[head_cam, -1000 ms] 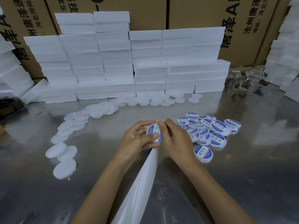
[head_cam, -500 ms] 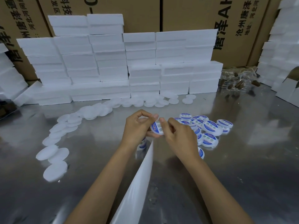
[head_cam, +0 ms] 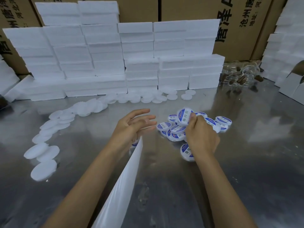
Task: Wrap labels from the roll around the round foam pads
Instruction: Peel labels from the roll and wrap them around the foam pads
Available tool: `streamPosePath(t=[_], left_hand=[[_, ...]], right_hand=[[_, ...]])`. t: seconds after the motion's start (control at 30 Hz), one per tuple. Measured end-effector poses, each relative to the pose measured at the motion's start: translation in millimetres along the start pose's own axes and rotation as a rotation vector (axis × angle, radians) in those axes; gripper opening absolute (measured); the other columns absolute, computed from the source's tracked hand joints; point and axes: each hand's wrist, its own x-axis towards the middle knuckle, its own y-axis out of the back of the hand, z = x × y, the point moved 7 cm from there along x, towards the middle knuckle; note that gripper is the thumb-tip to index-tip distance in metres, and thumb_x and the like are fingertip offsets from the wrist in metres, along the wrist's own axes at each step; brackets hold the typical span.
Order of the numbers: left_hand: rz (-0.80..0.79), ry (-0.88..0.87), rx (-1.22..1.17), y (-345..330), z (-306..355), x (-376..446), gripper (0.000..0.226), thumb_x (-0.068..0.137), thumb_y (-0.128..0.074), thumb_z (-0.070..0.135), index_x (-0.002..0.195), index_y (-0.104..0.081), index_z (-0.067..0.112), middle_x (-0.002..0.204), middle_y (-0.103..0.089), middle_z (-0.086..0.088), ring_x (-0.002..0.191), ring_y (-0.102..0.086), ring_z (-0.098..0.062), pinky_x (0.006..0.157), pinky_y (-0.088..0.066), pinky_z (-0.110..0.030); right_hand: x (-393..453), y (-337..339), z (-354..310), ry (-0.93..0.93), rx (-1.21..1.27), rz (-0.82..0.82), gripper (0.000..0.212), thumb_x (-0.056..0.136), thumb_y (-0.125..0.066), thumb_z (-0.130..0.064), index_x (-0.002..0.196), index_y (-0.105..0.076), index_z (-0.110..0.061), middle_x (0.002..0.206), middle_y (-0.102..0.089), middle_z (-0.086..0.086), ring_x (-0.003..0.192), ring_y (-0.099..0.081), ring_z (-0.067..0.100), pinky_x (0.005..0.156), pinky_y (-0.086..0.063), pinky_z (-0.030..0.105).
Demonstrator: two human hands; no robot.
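A labelled pad (head_cam: 185, 117) sits pinched in the right hand (head_cam: 201, 134) over the finished pile (head_cam: 176, 131) (setting down, I'd judge). The left hand (head_cam: 131, 125) hovers with a spread grip; next comes fetching a bare pad (head_cam: 43, 169) and a label off the strip (head_cam: 121, 181).

A shiny metal table (head_cam: 246, 162) stands before stacked white foam blocks (head_cam: 105, 51) and printed cardboard boxes (head_cam: 238, 22).

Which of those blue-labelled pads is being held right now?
The labelled pad at the top of the pile, tilted up on edge and pinched in the right hand. The other labelled pads lie on the metal table; the left hand is open, holding none.
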Motion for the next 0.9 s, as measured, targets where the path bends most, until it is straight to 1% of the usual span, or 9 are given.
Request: streamPosePath(t=[0.13,0.33,0.4,0.47,0.53,0.6,0.77,0.83,0.9], left_hand=[[0.027,0.017,-0.031,8.0,-2.0,3.5,0.021,0.096,-0.057,-0.001,0.114,-0.068,0.003,0.11,-0.074,-0.019,0.102,-0.072,-0.035,0.082,-0.06,-0.032],[0.068,0.01,-0.141,21.5,13.9,8.7,0.018,0.095,-0.056,-0.002,0.107,-0.068,0.005,0.095,-0.076,-0.014,0.078,-0.074,-0.024,0.067,-0.059,-0.028],[0.189,-0.046,-0.081,43.9,21.4,10.4,0.018,0.094,-0.056,-0.002,0.104,-0.069,0.006,0.09,-0.075,-0.012,0.072,-0.071,-0.021,0.06,-0.057,-0.027],[0.408,-0.114,0.047,80.3,27.0,13.2,0.019,0.094,-0.054,-0.002,0.1,-0.069,0.007,0.09,-0.073,-0.013,0.071,-0.068,-0.02,0.059,-0.056,-0.026],[0.663,-0.143,0.292,122.6,31.9,19.3,0.019,0.093,-0.053,0.0,0.103,-0.067,0.009,0.099,-0.069,-0.015,0.081,-0.067,-0.024,0.069,-0.056,-0.028],[0.791,-0.104,0.672,160.2,38.0,34.6,0.026,0.091,-0.055,0.004,0.115,-0.063,0.007,0.117,-0.065,-0.016,0.106,-0.062,-0.03,0.087,-0.049,-0.03],[0.615,0.132,1.309,223.3,33.3,91.5,0.075,0.086,-0.069,0.018,0.151,-0.033,0.007,0.156,-0.033,-0.022,0.145,-0.028,-0.038,0.115,-0.03,-0.049],[0.555,0.238,1.368,241.4,26.1,103.2,0.081,0.089,-0.068,0.024,0.156,-0.024,0.013,0.16,-0.022,-0.021,0.148,-0.019,-0.039,0.118,-0.024,-0.051],[0.491,0.239,1.334,251.1,21.5,110.6,0.07,0.094,-0.062,0.02,0.154,-0.028,0.011,0.156,-0.031,-0.024,0.144,-0.029,-0.042,0.116,-0.027,-0.049]], right_hand=[[5.9,3.4,16.0,-0.055,-0.119,-0.03,0.048,0.102,-0.034,-0.052,0.091,-0.059,-0.012,0.089,-0.066,0.006,0.08,-0.056,0.029,0.07,-0.034,0.033],[-4.6,12.1,-8.3,0.042,0.01,0.04,0.04,0.1,-0.04,-0.046,0.078,-0.051,-0.014,0.062,-0.05,-0.005,0.069,-0.053,0.028,0.065,-0.034,0.035],[-17.3,4.2,-29.4,0.136,0.038,0.005,0.034,0.099,-0.042,-0.043,0.078,-0.048,-0.016,0.059,-0.045,-0.009,0.066,-0.046,0.028,0.063,-0.033,0.035],[-32.2,-5.7,-50.7,0.248,0.034,-0.025,0.03,0.099,-0.045,-0.04,0.078,-0.045,-0.018,0.057,-0.039,-0.012,0.064,-0.04,0.026,0.06,-0.03,0.035],[-44.7,-15.5,-67.5,0.346,0.03,-0.044,0.027,0.099,-0.045,-0.038,0.079,-0.044,-0.019,0.061,-0.047,-0.01,0.063,-0.044,0.026,0.058,-0.029,0.033],[-54.3,-25.0,-79.1,0.421,0.025,-0.058,0.025,0.099,-0.043,-0.037,0.082,-0.046,-0.019,0.073,-0.058,-0.004,0.067,-0.053,0.026,0.056,-0.033,0.032],[-65.6,-42.4,-90.4,0.529,0.005,-0.08,0.024,0.1,-0.042,-0.033,0.083,-0.049,-0.018,0.077,-0.057,-0.003,0.07,-0.053,0.021,0.055,-0.045,0.035],[-63.5,-47.2,-87.5,0.538,0.007,-0.089,0.023,0.099,-0.043,-0.031,0.081,-0.049,-0.017,0.076,-0.054,-0.004,0.069,-0.051,0.019,0.053,-0.044,0.035],[-59.8,-50.4,-84.2,0.532,0.009,-0.093,0.022,0.098,-0.045,-0.029,0.081,-0.05,-0.017,0.075,-0.053,-0.005,0.067,-0.05,0.017,0.052,-0.044,0.034]])
